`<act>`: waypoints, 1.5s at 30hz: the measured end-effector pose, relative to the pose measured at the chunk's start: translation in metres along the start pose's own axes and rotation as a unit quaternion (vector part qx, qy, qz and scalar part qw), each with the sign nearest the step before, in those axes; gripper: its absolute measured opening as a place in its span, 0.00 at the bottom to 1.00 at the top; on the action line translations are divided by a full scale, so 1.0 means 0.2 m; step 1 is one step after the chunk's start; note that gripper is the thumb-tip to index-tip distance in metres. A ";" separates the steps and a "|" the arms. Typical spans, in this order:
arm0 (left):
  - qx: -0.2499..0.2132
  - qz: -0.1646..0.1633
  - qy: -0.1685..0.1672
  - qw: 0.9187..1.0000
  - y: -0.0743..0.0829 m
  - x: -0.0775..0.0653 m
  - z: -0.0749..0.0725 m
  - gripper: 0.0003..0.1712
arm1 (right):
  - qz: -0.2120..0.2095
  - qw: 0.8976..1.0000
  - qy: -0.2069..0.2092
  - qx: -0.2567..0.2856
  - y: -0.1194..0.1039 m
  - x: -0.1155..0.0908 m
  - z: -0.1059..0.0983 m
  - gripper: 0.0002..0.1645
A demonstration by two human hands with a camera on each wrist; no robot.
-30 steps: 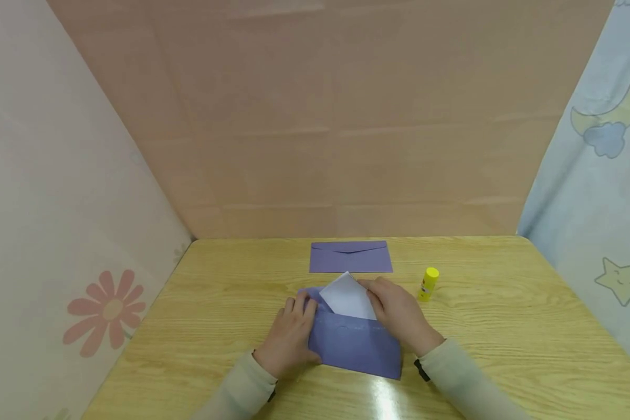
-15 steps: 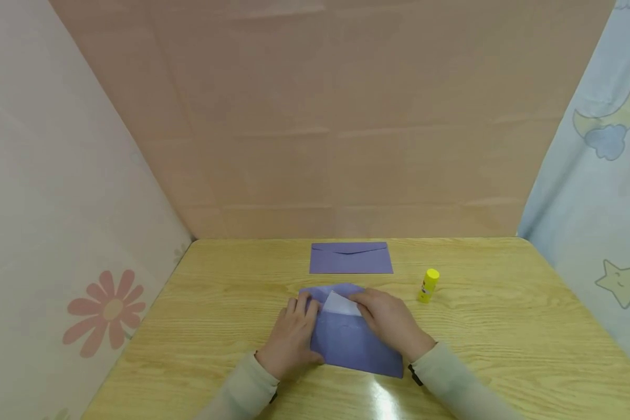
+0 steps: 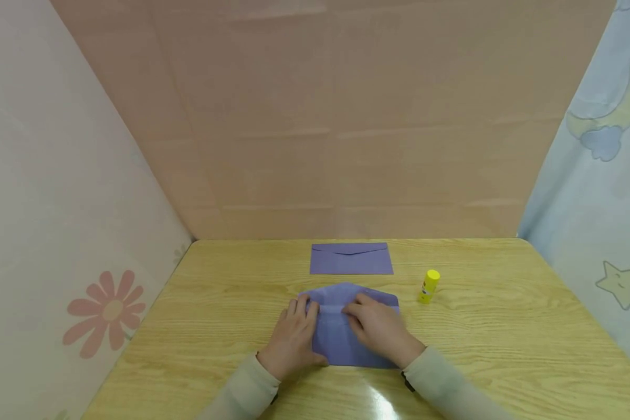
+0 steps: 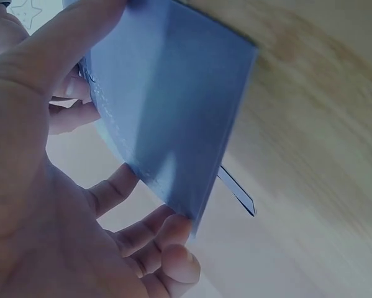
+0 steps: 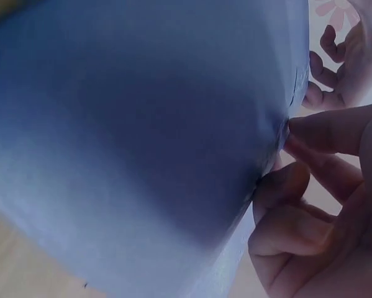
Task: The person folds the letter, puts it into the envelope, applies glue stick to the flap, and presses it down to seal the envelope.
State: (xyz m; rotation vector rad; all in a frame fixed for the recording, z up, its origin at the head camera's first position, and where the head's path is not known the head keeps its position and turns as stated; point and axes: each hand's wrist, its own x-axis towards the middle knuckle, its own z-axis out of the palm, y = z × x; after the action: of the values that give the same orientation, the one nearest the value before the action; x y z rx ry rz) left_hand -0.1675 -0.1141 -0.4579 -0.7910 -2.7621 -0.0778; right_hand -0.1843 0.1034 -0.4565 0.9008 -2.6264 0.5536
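Observation:
A purple envelope lies in front of me on the table, its flap spread open away from me. My left hand holds its left end, thumb at the near edge and fingers by the mouth. In the left wrist view that envelope shows between thumb and fingers. My right hand is over the right half, fingertips pinching at the mouth's edge. The right wrist view shows these fingers against the envelope's rim. No white paper shows in the head view now.
A second purple envelope, flap folded down, lies farther back on the wooden table. To the right stands a yellow glue stick. A brown paper-like backdrop and printed side panels surround the table.
The folded white paper has gone down into the envelope and out of sight. My right hand has moved left along with it. The envelope has turned slightly; my left hand has hardly moved.

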 end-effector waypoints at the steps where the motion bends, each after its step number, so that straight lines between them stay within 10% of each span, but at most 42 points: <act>1: 0.004 -0.001 0.000 1.000 0.00 0.00 0.00 0.61 | 0.000 1.000 0.000 0.000 0.00 0.00 0.00 0.06; 18: -0.031 -0.011 -0.059 0.998 -0.02 0.00 0.00 0.61 | 0.045 0.997 -0.041 0.055 0.01 -0.01 0.02 0.09; 25: -0.080 -0.008 -0.100 0.992 -0.04 0.02 0.00 0.44 | 0.115 0.992 -0.037 0.048 0.07 -0.03 -0.06 0.12; 37: -0.100 -0.015 -0.140 0.985 -0.04 0.03 -0.01 0.32 | 0.222 0.956 0.188 -0.032 0.31 -0.09 -0.30 0.23; 45: -0.114 -0.014 -0.168 0.979 -0.04 0.03 -0.01 0.32 | 0.337 0.940 0.051 0.035 0.43 -0.14 -0.37 0.35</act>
State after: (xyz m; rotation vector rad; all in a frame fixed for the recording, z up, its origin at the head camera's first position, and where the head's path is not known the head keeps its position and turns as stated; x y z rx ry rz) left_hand -0.1759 -0.1180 -0.4534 -0.8925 -3.1241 -0.2972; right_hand -0.2059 0.2148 -0.4257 -0.0513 -2.7900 0.8250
